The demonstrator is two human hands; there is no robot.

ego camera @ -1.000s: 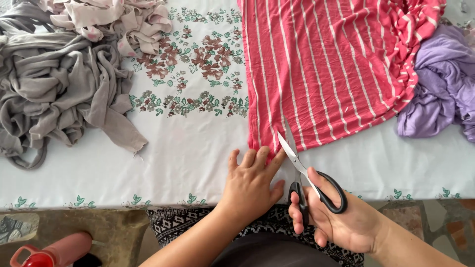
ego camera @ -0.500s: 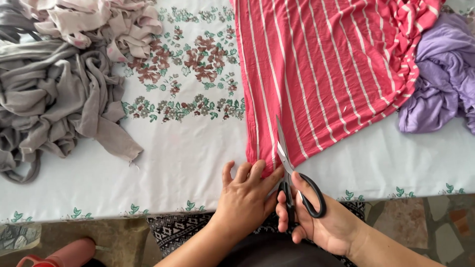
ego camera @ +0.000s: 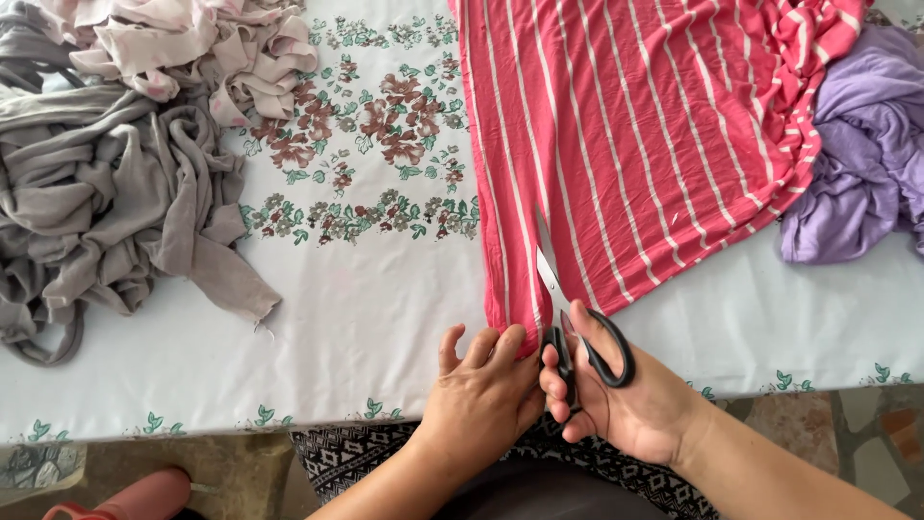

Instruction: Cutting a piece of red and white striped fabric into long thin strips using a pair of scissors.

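Observation:
A red cloth with white stripes lies flat on the table, its near edge by my hands. My right hand grips black-handled scissors; their blades point away from me into the cloth's lower left part, cutting a narrow strip along its left side. My left hand presses flat on the near end of that strip, fingers spread, just left of the scissor handles.
The table wears a white tablecloth with a flower print. A heap of grey cloth strips lies at the left, pale pink strips behind it, and crumpled purple cloth at the right. A pink bottle stands below the table edge.
The scissors have advanced further into the striped cloth and the blades have closed along the cut. My left hand has stayed on the strip's near end.

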